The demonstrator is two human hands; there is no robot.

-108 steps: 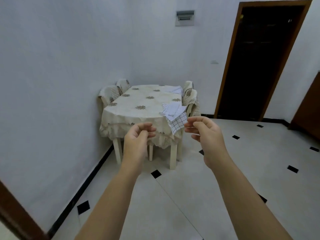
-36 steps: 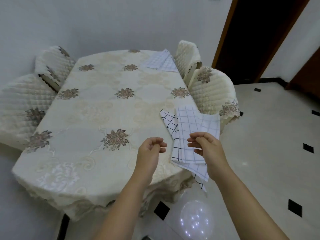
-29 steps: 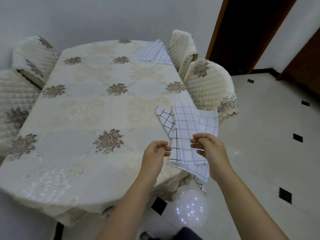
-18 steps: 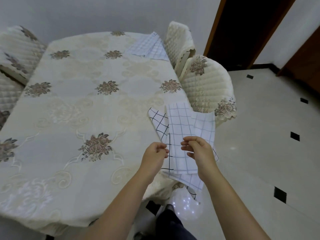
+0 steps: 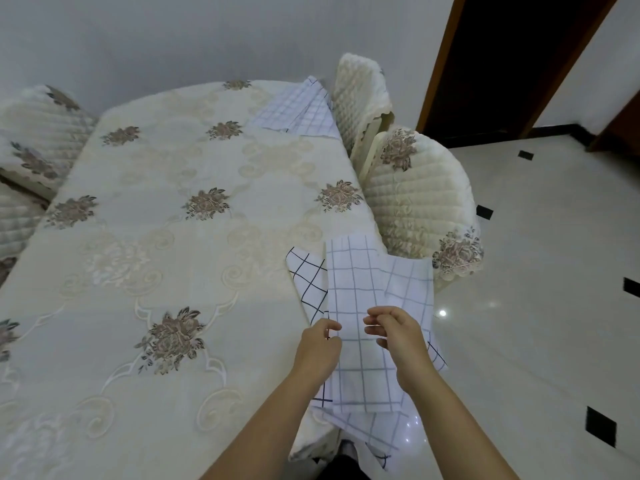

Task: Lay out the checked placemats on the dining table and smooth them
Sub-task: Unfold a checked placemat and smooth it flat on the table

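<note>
Both hands, left and right, hover half-curled, grip empty, over the placemat stack overhanging the surface edge; pinching only the top mat could drag the rest onto the floor.

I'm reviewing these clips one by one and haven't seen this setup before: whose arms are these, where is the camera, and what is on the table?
No machine here: a person wears a wide-angle camera on the head, looking down at their own bare arms. The left hand and right hand reach over a pile of checked placemats overhanging the near right corner of the dining table, which has a cream floral cloth. Whether either hand grips yet is unclear. More checked placemats lie at the far end. Quilted chairs stand alongside.
</note>
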